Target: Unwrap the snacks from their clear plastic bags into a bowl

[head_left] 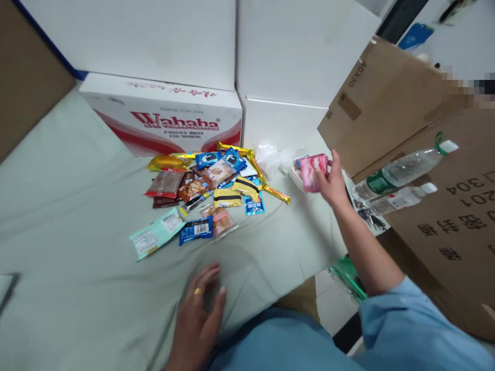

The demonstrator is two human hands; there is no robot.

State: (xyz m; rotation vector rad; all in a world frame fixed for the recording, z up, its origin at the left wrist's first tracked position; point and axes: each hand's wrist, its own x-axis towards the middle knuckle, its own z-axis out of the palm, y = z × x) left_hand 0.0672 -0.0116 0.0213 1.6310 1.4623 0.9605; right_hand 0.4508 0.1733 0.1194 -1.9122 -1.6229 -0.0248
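Note:
My right hand (332,180) grips a pink snack packet (312,172) between thumb and fingers, over a small white bowl (297,180) that is partly covered by it. Near the front of the cloth-covered table (88,288), my left hand (203,304) rests with its fingers curved and apart, holding nothing. Beyond it lies a pile of wrapped snacks. Closest to that hand are a blue packet (196,230), a pale green packet (158,234) and a clear-wrapped pink snack (218,220). Two yellow packets with dark stripes, one of them a yellow packet (227,198), sit mid-pile.
Behind the pile stands a white and red Wahaba water carton (166,121) against white panels. Crumpled clear plastic (266,159) lies beside the bowl. At the right are a large water bottle (402,170), a smaller bottle (404,200) and brown cardboard boxes (386,98).

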